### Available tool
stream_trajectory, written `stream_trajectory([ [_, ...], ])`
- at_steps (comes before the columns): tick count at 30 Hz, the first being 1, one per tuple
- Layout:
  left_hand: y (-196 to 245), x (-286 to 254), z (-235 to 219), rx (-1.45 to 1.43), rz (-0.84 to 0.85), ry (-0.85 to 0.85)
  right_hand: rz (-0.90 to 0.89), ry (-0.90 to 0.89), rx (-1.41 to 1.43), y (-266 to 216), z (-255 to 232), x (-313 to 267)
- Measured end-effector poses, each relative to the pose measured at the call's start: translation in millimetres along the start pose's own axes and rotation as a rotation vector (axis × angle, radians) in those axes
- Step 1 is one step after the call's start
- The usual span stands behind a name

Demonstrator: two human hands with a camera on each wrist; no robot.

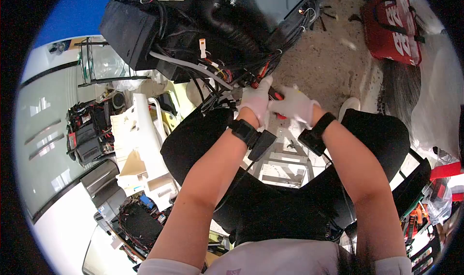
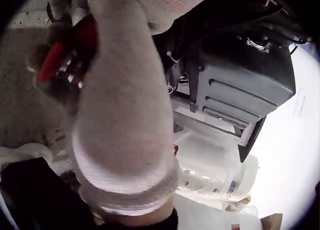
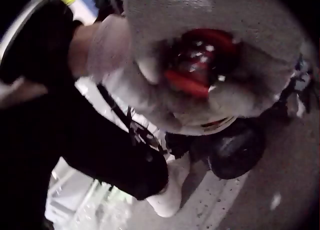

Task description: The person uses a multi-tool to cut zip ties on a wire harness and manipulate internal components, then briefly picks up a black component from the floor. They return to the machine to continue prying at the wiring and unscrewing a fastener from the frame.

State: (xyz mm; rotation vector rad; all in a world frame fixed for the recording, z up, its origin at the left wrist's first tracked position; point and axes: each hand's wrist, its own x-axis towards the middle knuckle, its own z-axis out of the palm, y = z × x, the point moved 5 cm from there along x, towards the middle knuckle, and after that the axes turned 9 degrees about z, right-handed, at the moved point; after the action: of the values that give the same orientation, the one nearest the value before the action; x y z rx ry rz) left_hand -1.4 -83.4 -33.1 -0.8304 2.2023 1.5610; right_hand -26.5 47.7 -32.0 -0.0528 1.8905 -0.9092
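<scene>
Both hands wear white gloves and meet just below a tangle of wiring on a large black housing (image 1: 193,28). My right hand (image 1: 293,103) grips red-handled pliers (image 3: 192,62); two red handles with shiny metal between them show at its fingers in the right wrist view. Beside it, my left hand (image 1: 255,101) pinches the wires (image 1: 263,71) close to the harness, its thumb stretched along the top. The back of this left hand (image 2: 125,100) fills much of the left wrist view and hides its fingertips. White connectors (image 1: 202,47) dangle above the hands.
A red bag (image 1: 394,26) lies on the concrete floor (image 1: 333,57) at the upper right. To the left stand a cream plastic part (image 1: 137,149) and black machine parts (image 1: 89,125). A metal frame (image 1: 285,163) shows between the person's knees.
</scene>
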Motion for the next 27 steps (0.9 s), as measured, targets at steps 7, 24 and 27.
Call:
stream_trajectory([
  [7, -0.4, -3.7, 3.4, -0.454, -0.195, -0.046, 0.131, -0.507, 0.804, 8.9, 27.7, 1.0],
  [24, -23.1, 18.3, 5.4, 0.323, 0.167, -0.122, -0.012, 0.305, -0.231, -0.1, 13.4, -1.2],
  [27, -16.3, 14.8, 6.8, 0.597, 0.213, -0.221, -0.116, -0.026, 0.011, 15.9, 2.9, 15.8],
])
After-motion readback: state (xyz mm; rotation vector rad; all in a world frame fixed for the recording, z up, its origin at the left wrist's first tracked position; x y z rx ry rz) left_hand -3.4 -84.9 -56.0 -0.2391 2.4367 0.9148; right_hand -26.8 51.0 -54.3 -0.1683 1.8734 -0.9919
